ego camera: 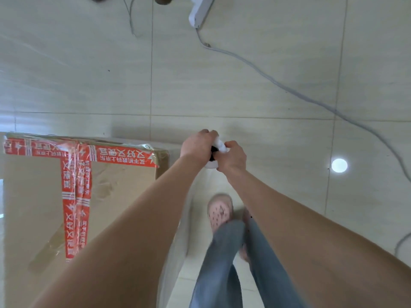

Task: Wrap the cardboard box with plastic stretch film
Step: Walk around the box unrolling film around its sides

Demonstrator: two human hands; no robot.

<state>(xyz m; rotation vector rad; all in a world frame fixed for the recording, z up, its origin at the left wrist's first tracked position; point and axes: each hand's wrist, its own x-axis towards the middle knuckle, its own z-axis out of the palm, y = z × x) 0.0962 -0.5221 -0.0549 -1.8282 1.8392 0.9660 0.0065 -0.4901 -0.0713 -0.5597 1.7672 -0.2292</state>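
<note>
Both forearms (pixel 133 218) reach out to the left hand (pixel 195 145) and right hand (pixel 233 157), whose fingers are curled tight round the stretch film roll (pixel 219 144), with the taped cardboard box (pixel 33 196) just left of them; judging by this, keep the film taut while rounding its corner.

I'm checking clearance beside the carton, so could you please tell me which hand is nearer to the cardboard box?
Left. The left hand grips the film roll past the far right corner of the cardboard box; the right hand holds its other side, farther off.
</note>
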